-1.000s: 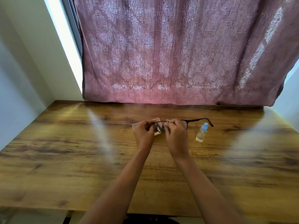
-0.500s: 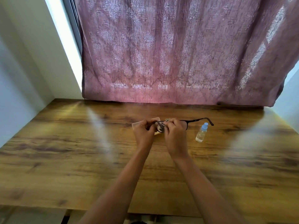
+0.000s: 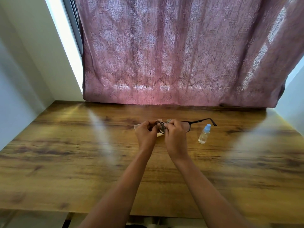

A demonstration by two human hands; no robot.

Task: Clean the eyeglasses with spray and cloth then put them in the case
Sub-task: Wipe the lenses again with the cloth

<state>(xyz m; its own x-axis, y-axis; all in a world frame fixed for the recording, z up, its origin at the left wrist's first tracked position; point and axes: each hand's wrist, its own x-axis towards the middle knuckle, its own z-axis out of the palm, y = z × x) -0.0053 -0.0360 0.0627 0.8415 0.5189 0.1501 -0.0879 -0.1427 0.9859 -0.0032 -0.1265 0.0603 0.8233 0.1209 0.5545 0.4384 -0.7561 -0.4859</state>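
Over the wooden table [image 3: 65, 162], left grip [image 3: 145, 134] and right grip [image 3: 176, 137] clench the eyeglasses [image 3: 197, 121] between them.

I log the table [image 3: 65, 162] as wood-grain, smooth, with a soft sheen (pale glare streaks). The curtain [image 3: 164, 55]: woven cloth, matt, damask-textured. The spray bottle [image 3: 204, 134]: clear glossy plastic, pale blue cap. The eyeglasses [image 3: 186, 126]: thin dark frame, smooth; material unclear.
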